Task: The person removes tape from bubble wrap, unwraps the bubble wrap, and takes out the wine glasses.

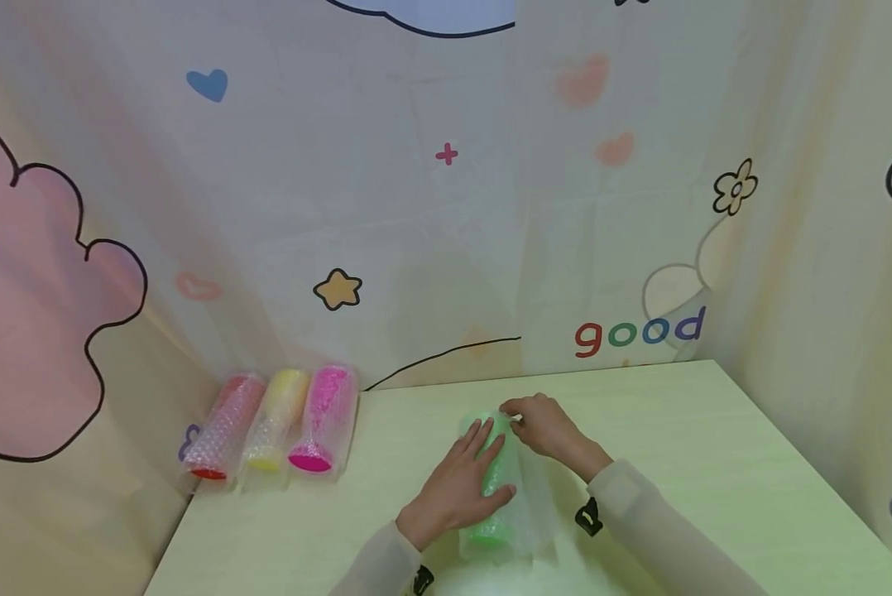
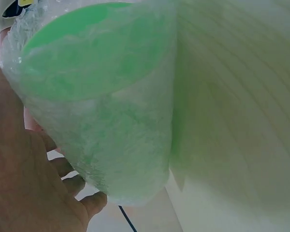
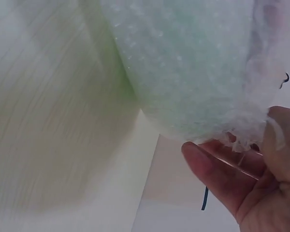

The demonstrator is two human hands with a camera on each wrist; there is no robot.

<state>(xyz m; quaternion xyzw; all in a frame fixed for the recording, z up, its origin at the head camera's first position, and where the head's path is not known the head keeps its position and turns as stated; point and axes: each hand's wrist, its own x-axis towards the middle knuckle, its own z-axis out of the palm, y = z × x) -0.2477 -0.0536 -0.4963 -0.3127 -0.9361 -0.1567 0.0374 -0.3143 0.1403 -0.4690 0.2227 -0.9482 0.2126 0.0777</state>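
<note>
A green vase-shaped item point(image 1: 492, 532) lies on its side on the table, with clear bubble wrap point(image 1: 537, 517) around it. The loose wrap spreads to its right. My left hand point(image 1: 457, 488) rests over the item with its fingers spread along it. At the far end, my right hand point(image 1: 550, 426) pinches the edge of the wrap between thumb and fingers. The left wrist view shows the item's oval green end point(image 2: 96, 53) through the plastic. Crumpled wrap point(image 3: 241, 128) meets the fingers point(image 3: 203, 164) in the right wrist view.
Three bubble-wrapped items, red point(image 1: 226, 422), yellow point(image 1: 276, 422) and pink point(image 1: 327, 418), lie side by side at the table's left back. The pale table point(image 1: 684, 463) meets a printed curtain point(image 1: 446, 215) behind it.
</note>
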